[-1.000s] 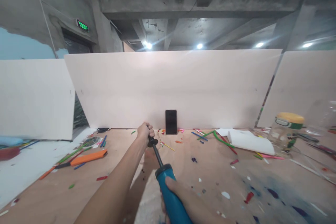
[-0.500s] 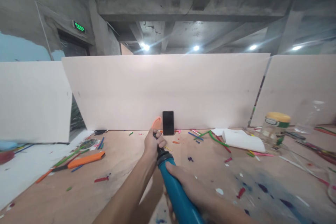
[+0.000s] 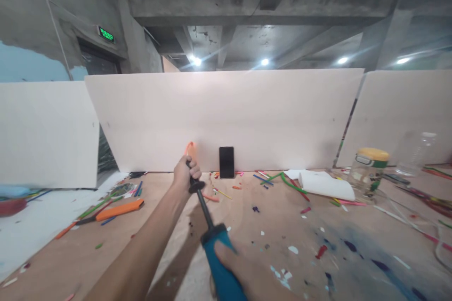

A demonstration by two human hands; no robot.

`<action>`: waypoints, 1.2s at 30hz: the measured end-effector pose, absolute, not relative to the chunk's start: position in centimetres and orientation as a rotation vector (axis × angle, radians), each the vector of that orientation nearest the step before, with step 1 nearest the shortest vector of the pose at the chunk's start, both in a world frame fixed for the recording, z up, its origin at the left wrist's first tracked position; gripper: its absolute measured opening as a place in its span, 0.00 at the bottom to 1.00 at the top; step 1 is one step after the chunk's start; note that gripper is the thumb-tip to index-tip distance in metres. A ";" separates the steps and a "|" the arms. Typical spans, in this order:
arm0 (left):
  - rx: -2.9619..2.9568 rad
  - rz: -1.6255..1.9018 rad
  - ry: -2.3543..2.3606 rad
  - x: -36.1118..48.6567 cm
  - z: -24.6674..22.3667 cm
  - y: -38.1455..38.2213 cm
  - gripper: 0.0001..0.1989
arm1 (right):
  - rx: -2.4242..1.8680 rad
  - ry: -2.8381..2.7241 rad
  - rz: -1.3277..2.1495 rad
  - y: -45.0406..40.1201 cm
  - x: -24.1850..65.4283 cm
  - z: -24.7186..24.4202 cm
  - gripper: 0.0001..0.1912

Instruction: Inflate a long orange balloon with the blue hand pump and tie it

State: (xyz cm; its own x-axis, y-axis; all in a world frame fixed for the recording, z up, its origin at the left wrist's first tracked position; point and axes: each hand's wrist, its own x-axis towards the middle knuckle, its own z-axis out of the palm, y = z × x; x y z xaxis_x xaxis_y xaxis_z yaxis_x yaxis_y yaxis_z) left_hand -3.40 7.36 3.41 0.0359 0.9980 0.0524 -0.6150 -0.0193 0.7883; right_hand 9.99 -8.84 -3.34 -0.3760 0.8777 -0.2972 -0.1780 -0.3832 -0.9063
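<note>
I find the brown tabletop (image 3: 254, 235) littered with coloured scraps (image 3: 321, 251), with blue stains (image 3: 350, 246) at two o'clock. A black phone (image 3: 226, 162) stands upright at twelve; an orange-handled tool (image 3: 120, 210) lies at ten. Between one and two — a white paper roll (image 3: 326, 186), a yellow-lidded jar (image 3: 371, 165) just beside it.

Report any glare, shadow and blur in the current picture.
Head view: ceiling lights flare into streaks; head view: a dark shadow lies on the table beside the left forearm; head view: the right hand and blue pump look soft-edged, perhaps from motion.
</note>
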 end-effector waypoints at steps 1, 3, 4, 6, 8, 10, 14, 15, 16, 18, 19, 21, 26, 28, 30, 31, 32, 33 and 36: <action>0.748 1.443 0.643 -2.6 3.1 6.5 0.09 | -1.110 -1.046 1.872 -8.4 10.1 -2.3 0.21; 0.724 1.453 0.622 -1.2 2.6 5.2 0.07 | -1.152 -1.007 1.914 -7.7 9.9 -0.6 0.21; 0.715 1.449 0.620 -0.8 2.6 4.9 0.07 | -1.159 -0.993 1.914 -7.6 9.6 -0.3 0.21; 0.695 1.442 0.632 -0.9 3.0 5.3 0.06 | -1.141 -0.990 1.881 -7.9 8.7 -0.5 0.21; 0.674 1.445 0.653 -2.1 4.2 6.5 0.07 | -1.095 -0.998 1.845 -8.9 8.0 -1.7 0.23; 0.651 1.478 0.667 -3.7 5.5 7.6 0.08 | -1.030 -1.008 1.840 -9.9 7.6 -2.6 0.26; 0.659 1.493 0.619 -4.1 6.7 7.0 0.07 | -0.938 -1.041 1.940 -9.4 8.1 -0.8 0.26; 0.669 1.494 0.606 -3.7 6.6 6.5 0.07 | -0.948 -1.026 1.975 -8.8 8.2 0.2 0.26; 0.680 1.494 0.600 -3.2 6.5 6.0 0.07 | -0.963 -1.022 2.011 -8.2 8.2 1.0 0.25; 0.693 1.492 0.611 -2.7 6.3 5.7 0.07 | -0.975 -0.992 2.001 -7.5 7.9 1.7 0.24; 0.694 1.490 0.627 -2.8 6.4 6.0 0.07 | -0.979 -0.981 2.004 -7.6 7.6 1.5 0.25; 0.691 1.506 0.654 -3.7 7.1 6.9 0.08 | -0.983 -0.979 2.000 -8.3 7.2 0.2 0.29; 0.714 1.599 0.619 -5.1 9.1 7.1 0.07 | -0.972 -1.072 1.909 -9.8 7.7 -1.0 0.35; 0.746 1.603 0.589 -4.1 8.9 6.2 0.06 | -0.944 -1.108 1.926 -9.3 8.0 0.5 0.29; 0.763 1.585 0.604 -3.4 8.2 5.8 0.06 | -0.955 -1.110 1.945 -8.6 7.9 1.6 0.24; 0.758 1.568 0.636 -3.4 7.8 6.0 0.06 | -0.965 -1.094 1.952 -8.5 7.7 1.6 0.23; 0.740 1.555 0.666 -3.7 7.4 6.3 0.07 | -0.969 -1.081 1.960 -8.5 7.5 1.2 0.23; 0.724 1.561 0.687 -4.2 7.1 6.8 0.08 | -0.966 -1.072 1.956 -8.6 7.3 0.5 0.23; 0.687 1.620 0.714 -6.2 6.6 8.1 0.09 | -0.987 -1.147 1.919 -9.0 7.1 -1.9 0.29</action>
State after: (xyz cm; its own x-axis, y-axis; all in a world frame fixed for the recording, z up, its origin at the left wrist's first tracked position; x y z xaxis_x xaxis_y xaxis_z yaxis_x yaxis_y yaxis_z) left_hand -6.17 8.10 6.61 -0.1492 0.9874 0.0520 -0.6278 -0.1352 0.7665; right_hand 7.14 -9.02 -1.86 -0.4776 0.8396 -0.2587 -0.1698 -0.3772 -0.9104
